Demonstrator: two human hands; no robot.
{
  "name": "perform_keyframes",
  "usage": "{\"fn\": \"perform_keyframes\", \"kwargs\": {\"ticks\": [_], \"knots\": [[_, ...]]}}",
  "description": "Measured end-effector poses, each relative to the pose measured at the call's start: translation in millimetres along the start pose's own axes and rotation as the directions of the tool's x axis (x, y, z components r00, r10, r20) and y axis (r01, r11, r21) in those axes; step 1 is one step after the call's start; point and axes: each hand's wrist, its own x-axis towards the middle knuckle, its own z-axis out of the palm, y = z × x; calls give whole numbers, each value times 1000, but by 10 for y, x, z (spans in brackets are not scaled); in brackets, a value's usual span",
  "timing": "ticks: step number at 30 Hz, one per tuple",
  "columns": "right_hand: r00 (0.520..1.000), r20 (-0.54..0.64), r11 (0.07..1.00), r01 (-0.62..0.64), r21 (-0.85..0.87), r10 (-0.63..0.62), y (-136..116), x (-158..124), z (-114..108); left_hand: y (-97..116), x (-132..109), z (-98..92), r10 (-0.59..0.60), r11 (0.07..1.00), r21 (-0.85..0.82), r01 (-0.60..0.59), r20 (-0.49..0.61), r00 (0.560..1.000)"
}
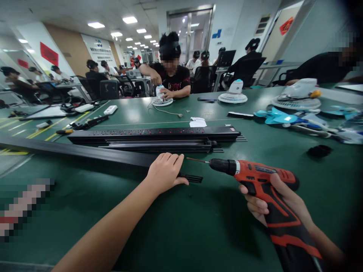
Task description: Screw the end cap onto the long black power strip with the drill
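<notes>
My left hand [165,170] is wrapped over the right end of a long black bar [113,155], which runs off the left edge of the view. Thin black prongs [193,178] stick out at that end, just past my thumb. My right hand [261,204] grips an orange and black cordless drill [261,172] by its handle. Its long thin bit [198,160] points left, with the tip close to my left fingers; I cannot tell whether it touches the bar. Just beyond lie a black power strip [153,133] with red-marked sockets and a shorter black housing [159,145].
Across the green table [181,226] a person [170,75] handles a white fan part. White fan units [233,96] and blue fan blades [276,116] lie at the right. A black cloth-like item [319,150] is nearer me. A screwdriver [64,132] rests at left.
</notes>
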Motion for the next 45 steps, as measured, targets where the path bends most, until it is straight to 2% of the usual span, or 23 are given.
{"fn": "perform_keyframes", "kwargs": {"ticks": [4, 6, 10, 13, 21, 26, 32, 35, 45], "knots": [[998, -54, 999, -37, 11, 38, -22, -61, 130, -15, 15, -3, -5, 1000, -6, 5, 12, 1000], [996, -83, 1000, -12, -5, 11, -43, -84, 202, -19, 18, -13, -8, 1000, -15, 9, 24, 1000], [999, -24, 997, 44, -57, -46, -73, -40, 282, -26, 10, -44, -19, 999, -44, 21, 39, 999], [1000, 11, 999, 20, -48, -20, -51, 46, 264, -29, -8, -51, -38, 996, -79, 41, 43, 998], [999, -23, 998, -45, -48, 44, 43, 122, 166, 4, -61, -79, -166, 983, -82, 166, 14, 986], [996, -31, 995, -90, -36, 89, 51, 81, 88, -143, -124, -139, -220, 972, -76, 223, 55, 974], [992, -59, 994, -111, -9, 111, 46, 41, 8, -304, -160, -133, -186, 976, -82, 202, 167, 968], [991, -80, 994, -107, -31, 104, 34, 33, 14, -307, -145, -136, -192, 976, -67, 206, 176, 965], [993, -13, 992, -119, -28, 119, 27, 29, 71, -354, -150, -209, -143, 978, -120, 172, 220, 965]]}}
